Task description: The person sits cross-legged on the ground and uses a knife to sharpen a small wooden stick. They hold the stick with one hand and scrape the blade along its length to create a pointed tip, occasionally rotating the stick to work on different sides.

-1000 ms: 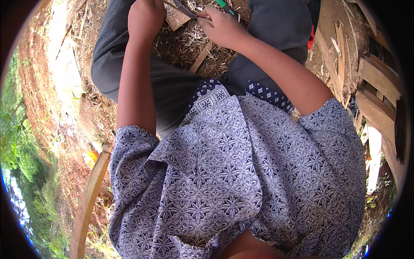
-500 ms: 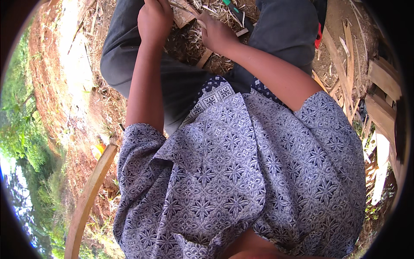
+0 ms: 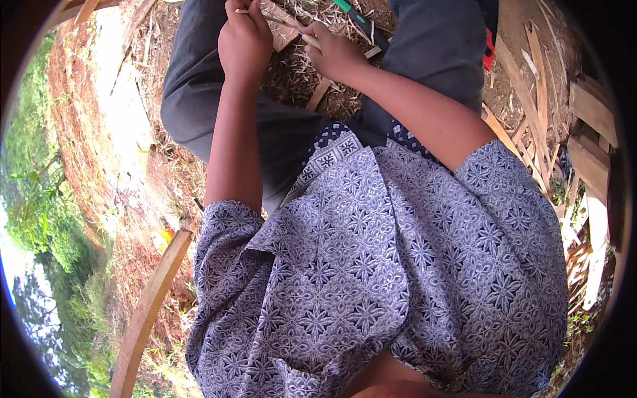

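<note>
At the top of the view, between my knees, both hands work close together. My left hand (image 3: pixel 245 43) is closed around a thin pale strip of wood (image 3: pixel 243 11), whose end pokes out past the fingers. My right hand (image 3: pixel 337 54) grips a slim tool with a pale wooden handle (image 3: pixel 311 42); its narrow front part points toward my left hand, and I cannot make out its tip. Beneath the hands lies a flat wooden block (image 3: pixel 284 30). Pale shavings surround it on the ground.
A green-and-black tool handle (image 3: pixel 356 16) lies by my right knee. Beyond that leg is a red object (image 3: pixel 489 50). Long wooden strips (image 3: pixel 534 99) and stacked wood pieces (image 3: pixel 590 159) lie at the right. A curved timber (image 3: pixel 149 312) rises at the lower left.
My left hand has moved slightly down and right, and the strip's end now shows beside its fingers. The pale handle in my right hand shows more clearly. The whole view has shifted slightly.
</note>
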{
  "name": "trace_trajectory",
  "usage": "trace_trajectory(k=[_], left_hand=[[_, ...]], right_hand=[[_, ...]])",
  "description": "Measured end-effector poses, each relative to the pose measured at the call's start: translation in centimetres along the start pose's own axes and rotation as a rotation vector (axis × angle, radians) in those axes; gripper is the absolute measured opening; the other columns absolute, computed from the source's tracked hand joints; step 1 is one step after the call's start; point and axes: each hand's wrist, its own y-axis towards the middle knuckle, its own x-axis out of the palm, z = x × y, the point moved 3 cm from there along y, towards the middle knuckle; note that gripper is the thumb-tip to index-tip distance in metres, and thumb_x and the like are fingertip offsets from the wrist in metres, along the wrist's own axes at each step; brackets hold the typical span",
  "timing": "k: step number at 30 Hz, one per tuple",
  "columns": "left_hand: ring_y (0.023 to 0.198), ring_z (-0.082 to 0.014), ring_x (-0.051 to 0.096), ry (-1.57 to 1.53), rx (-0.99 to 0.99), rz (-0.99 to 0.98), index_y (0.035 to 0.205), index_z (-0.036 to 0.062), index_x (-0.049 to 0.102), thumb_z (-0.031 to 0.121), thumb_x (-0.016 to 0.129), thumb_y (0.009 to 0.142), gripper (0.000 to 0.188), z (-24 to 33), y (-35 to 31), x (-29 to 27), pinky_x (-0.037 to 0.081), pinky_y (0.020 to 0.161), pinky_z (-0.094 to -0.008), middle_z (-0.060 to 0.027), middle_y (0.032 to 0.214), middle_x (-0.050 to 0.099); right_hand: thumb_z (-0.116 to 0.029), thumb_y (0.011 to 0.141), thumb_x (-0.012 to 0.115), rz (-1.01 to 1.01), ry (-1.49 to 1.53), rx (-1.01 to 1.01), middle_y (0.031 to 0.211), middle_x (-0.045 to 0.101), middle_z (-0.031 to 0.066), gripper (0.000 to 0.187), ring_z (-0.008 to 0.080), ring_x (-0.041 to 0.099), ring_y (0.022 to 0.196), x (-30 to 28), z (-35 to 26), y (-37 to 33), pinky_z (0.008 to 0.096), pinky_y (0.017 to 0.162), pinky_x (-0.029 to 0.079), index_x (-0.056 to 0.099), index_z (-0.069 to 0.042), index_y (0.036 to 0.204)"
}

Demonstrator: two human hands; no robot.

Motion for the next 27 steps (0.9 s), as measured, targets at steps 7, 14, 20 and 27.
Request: trace_trajectory(k=[7, 14, 20, 27], left_hand=[[0.076, -0.0464, 0.068, -0.036, -0.102, -0.072, 0.108, 0.0044, 0.054, 0.026, 0.053, 0.106, 0.022, -0.4, -0.7, -0.3, 0.052, 0.066, -0.0531, -0.0207, 0.077, 0.069], [0.072, -0.0437, 0.069, -0.029, -0.098, -0.134, 0.106, 0.0073, 0.055, 0.025, 0.057, 0.105, 0.017, -0.5, -2.9, -1.4, 0.052, 0.060, -0.0512, -0.0194, 0.078, 0.070], [0.079, -0.0390, 0.070, -0.094, -0.141, -0.209, 0.106, 0.0091, 0.068, 0.025, 0.061, 0.104, 0.018, 0.8, -5.0, -3.1, 0.054, 0.066, -0.0453, -0.0149, 0.087, 0.072], [0.079, -0.0334, 0.069, -0.111, -0.019, -0.282, 0.105, 0.0133, 0.076, 0.028, 0.065, 0.102, 0.019, 3.2, -6.5, -3.7, 0.054, 0.068, -0.0413, -0.0081, 0.092, 0.070]], right_hand=[[-0.033, 0.105, 0.053, 0.045, 0.039, -0.010, 0.099, 0.074, 0.0172, 0.029, 0.0397, 0.072, 0.094, 0.2, 0.1, -0.1, 0.0518, 0.079, 0.055, 0.056, -0.013, 0.127], [-0.032, 0.103, 0.053, -0.059, -0.063, 0.167, 0.105, 0.073, 0.0189, 0.032, 0.0412, 0.071, 0.099, 1.0, 3.4, 0.1, 0.0548, 0.086, 0.054, 0.055, -0.018, 0.131], [-0.026, 0.096, 0.052, -0.195, -0.051, 0.186, 0.096, 0.074, 0.0163, 0.041, 0.0334, 0.073, 0.085, 1.0, 3.6, 2.0, 0.0472, 0.079, 0.056, 0.050, -0.014, 0.135], [-0.028, 0.100, 0.057, -0.252, 0.046, 0.162, 0.078, 0.068, 0.0110, 0.042, 0.0193, 0.066, 0.058, 1.0, 2.7, 5.6, 0.0378, 0.056, 0.056, 0.049, -0.018, 0.140]])
